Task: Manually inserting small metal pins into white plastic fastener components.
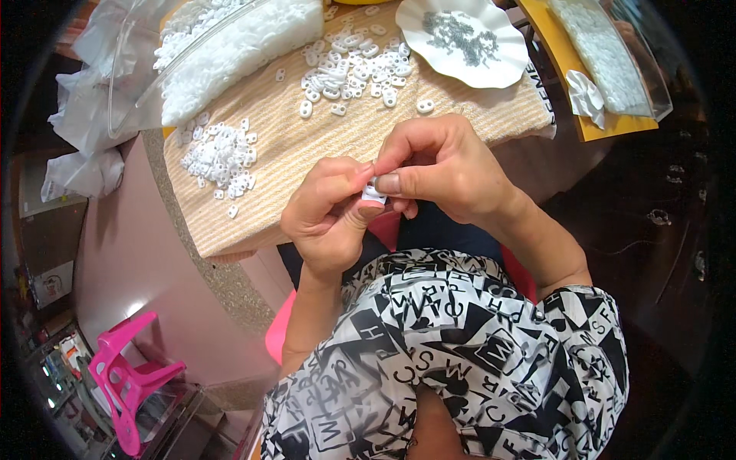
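My left hand (pixel 330 211) pinches a small white plastic piece (pixel 373 193) between thumb and fingers, just off the near edge of the cloth-covered table. My right hand (pixel 445 169) meets it from the right, its thumb and forefinger closed together at the top of the same piece. Whatever tiny part the right fingertips may hold is hidden. Beyond my hands lies a heap of white oval pieces with holes (pixel 353 69). To the left is a pile of small white rectangular pieces (pixel 222 157). A white scalloped plate (pixel 498 73) at the far right bears many tiny grey metal parts.
A striped beige cloth (pixel 307 142) covers the table. Clear bins of white pieces (pixel 238 57) stand at the far left, beside plastic bags (pixel 84 100). At the far right, another clear bin (pixel 606 61) and crumpled paper (pixel 586 96) rest on a yellow board. A pink stool (pixel 134 379) stands lower left.
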`<act>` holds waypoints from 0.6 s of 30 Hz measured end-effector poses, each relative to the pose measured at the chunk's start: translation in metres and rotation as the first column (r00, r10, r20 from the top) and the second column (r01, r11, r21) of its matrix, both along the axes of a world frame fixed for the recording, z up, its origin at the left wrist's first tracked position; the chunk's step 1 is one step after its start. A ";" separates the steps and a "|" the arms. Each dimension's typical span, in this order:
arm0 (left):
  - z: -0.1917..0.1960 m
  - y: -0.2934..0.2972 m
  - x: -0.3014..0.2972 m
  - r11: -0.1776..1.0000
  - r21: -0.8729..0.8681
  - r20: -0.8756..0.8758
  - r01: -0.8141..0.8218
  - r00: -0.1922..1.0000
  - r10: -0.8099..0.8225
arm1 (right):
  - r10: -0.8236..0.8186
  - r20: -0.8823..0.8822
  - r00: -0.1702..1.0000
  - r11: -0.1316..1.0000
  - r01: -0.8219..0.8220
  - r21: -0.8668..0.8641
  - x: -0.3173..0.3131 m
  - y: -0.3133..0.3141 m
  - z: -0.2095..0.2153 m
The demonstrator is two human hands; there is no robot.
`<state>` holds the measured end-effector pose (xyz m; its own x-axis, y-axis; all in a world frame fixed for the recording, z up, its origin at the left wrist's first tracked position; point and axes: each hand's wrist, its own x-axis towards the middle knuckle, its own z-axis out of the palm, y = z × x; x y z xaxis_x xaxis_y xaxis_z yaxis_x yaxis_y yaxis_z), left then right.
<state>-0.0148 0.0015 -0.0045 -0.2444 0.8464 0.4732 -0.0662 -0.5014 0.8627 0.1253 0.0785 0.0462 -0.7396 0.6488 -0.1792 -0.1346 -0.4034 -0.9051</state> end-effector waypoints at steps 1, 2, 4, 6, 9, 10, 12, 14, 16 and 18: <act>0.000 0.001 0.001 1.000 0.022 0.016 -0.006 1.000 0.006 | -0.001 0.001 1.000 1.000 0.001 0.000 0.000 0.000 0.000; -0.001 0.001 0.003 0.999 0.044 0.032 -0.014 0.999 0.013 | 0.017 0.005 1.000 1.000 -0.017 0.008 0.000 -0.001 -0.001; -0.006 0.001 0.006 0.998 0.061 0.049 -0.025 0.999 0.022 | 0.034 0.011 0.999 0.999 -0.035 0.016 0.001 -0.002 0.000; -0.008 0.001 0.008 0.996 0.079 0.064 -0.037 0.997 0.032 | 0.033 0.042 0.999 0.995 -0.036 0.095 0.002 -0.002 0.001; -0.007 0.000 0.010 0.995 0.072 0.040 -0.076 0.996 0.073 | 0.017 0.007 1.000 0.997 -0.017 0.073 0.000 -0.005 -0.001; -0.006 0.001 0.011 0.989 0.096 0.010 -0.111 0.994 0.111 | 0.016 0.009 1.000 0.997 -0.017 0.073 0.000 -0.006 0.000; -0.007 0.001 0.011 0.981 0.121 -0.021 -0.149 0.988 0.152 | 0.000 0.011 1.000 0.997 -0.001 0.080 -0.001 -0.008 0.001; -0.009 0.002 0.010 0.979 0.148 -0.031 -0.140 0.989 0.146 | -0.002 0.014 1.000 0.995 0.001 0.099 -0.003 -0.010 -0.001; -0.009 0.000 0.010 0.986 0.122 -0.018 -0.116 0.993 0.119 | -0.005 0.016 1.000 0.993 0.003 0.119 -0.003 -0.009 -0.003; -0.009 -0.001 0.010 0.991 0.094 -0.005 -0.094 0.995 0.095 | 0.023 0.001 1.000 0.993 -0.023 0.115 -0.003 -0.006 -0.004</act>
